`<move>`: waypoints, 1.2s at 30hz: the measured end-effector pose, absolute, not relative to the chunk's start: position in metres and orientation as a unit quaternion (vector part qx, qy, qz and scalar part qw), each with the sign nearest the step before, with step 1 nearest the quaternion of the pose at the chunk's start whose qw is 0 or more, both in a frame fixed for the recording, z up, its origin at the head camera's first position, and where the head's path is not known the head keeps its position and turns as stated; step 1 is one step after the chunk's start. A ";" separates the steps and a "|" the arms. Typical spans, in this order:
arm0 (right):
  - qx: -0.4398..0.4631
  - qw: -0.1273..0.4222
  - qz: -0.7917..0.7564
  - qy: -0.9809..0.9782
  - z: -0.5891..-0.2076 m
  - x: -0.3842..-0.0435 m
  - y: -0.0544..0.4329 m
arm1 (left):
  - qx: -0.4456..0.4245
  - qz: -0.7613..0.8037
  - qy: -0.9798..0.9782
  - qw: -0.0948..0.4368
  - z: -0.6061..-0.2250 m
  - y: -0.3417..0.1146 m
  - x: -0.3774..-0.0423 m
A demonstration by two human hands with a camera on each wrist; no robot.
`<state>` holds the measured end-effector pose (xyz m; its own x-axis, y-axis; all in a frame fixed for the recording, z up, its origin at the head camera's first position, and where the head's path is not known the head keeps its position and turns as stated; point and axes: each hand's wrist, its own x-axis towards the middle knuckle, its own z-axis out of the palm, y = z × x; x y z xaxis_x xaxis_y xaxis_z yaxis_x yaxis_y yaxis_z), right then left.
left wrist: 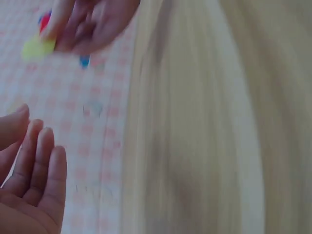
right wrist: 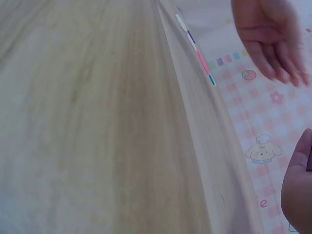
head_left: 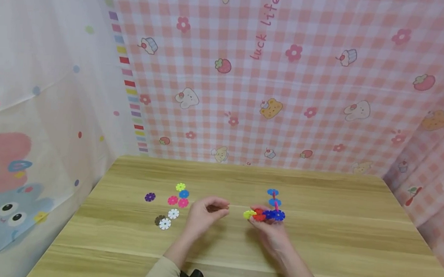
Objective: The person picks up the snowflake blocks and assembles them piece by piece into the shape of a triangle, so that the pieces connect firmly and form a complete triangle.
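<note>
Loose colourful discs [head_left: 171, 200] lie on a wood-grain table [head_left: 233, 251]

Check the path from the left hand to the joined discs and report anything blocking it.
Nothing visible blocks it: an open gap separates the left hand from the joined discs, held in the right hand. The loose discs lie off to the left hand's other side.

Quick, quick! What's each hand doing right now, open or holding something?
Left hand: open, fingers relaxed, nothing seen in it.
Right hand: holding the joined colourful discs.
</note>
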<state>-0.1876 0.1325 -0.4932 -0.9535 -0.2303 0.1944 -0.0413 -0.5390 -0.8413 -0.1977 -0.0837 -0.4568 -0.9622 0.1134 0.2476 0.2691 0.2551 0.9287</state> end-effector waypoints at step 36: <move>-0.099 0.056 -0.875 0.470 -0.492 -0.185 0.136 | -0.110 -0.472 -0.874 -0.040 -0.483 -0.265 -0.204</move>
